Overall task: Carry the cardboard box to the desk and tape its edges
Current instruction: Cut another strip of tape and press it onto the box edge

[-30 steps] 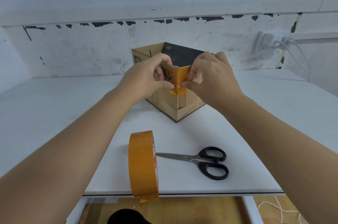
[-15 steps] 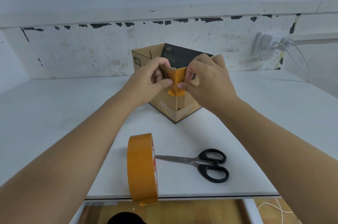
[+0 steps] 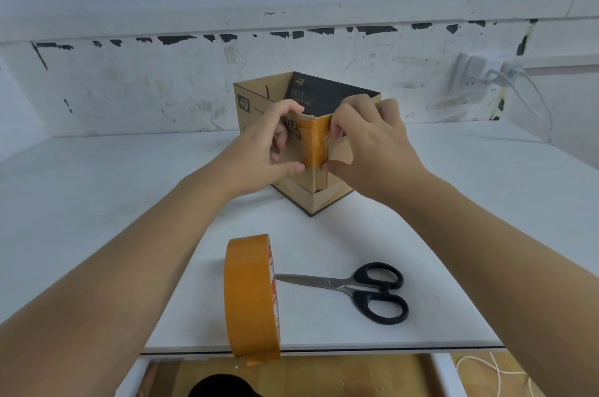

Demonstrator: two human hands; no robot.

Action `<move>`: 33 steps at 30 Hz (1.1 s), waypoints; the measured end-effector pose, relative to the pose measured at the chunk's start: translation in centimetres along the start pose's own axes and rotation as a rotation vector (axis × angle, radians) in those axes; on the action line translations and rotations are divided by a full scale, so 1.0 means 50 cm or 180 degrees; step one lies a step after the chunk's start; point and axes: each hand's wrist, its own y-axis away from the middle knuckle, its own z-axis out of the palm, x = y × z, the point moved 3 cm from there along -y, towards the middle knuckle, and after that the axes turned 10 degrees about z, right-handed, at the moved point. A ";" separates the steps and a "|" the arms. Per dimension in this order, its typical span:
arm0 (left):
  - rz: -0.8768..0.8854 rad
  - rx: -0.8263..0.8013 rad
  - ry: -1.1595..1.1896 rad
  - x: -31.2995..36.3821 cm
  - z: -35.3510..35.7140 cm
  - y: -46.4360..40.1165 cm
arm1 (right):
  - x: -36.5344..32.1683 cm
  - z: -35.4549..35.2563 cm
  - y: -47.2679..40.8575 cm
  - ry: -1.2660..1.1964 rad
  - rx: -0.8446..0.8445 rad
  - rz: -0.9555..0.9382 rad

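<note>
An open cardboard box with a dark inside stands on the white desk, one corner turned toward me. A strip of orange tape runs down that near corner edge from the rim. My left hand holds the box's left face, its thumb pressing the strip's lower left side. My right hand holds the right face, thumb at the strip's lower right and fingers curled at the rim. An orange tape roll stands on edge near the desk's front edge.
Black-handled scissors lie right of the tape roll, blades pointing left. A white power strip with cables hangs on the scuffed wall at the back right. Wooden floor and a thin cord show below the desk's front edge.
The tape strip, loose and bunched at the corner before, now lies flat down the corner edge. Both thumbs have slid lower along it, and the box's near faces show more.
</note>
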 end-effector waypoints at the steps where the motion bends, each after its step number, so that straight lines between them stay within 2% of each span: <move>1: 0.0009 -0.0012 0.0038 0.001 -0.001 0.001 | 0.002 -0.001 -0.001 -0.0046 -0.0039 -0.0038; 3: 0.0033 0.0060 0.0086 0.005 -0.001 0.000 | 0.005 0.000 -0.003 -0.0052 -0.0080 -0.0034; 10: 0.0016 0.0385 -0.0080 0.017 0.005 -0.014 | -0.006 0.004 -0.004 0.0034 0.0357 0.0054; 17: 0.0063 0.0264 0.0002 0.009 -0.011 -0.019 | 0.001 -0.011 -0.018 -0.0288 0.0037 0.0038; 23: -0.0028 0.0369 0.0056 0.002 -0.001 -0.016 | -0.008 0.001 -0.017 -0.0138 0.0105 0.0167; 27: 0.0043 0.0270 0.0224 0.003 -0.008 -0.016 | 0.000 -0.010 -0.018 -0.0558 -0.0051 0.0103; 33: 0.0005 0.0451 0.0125 0.002 0.003 -0.018 | -0.005 0.003 -0.018 -0.0396 0.0204 0.0193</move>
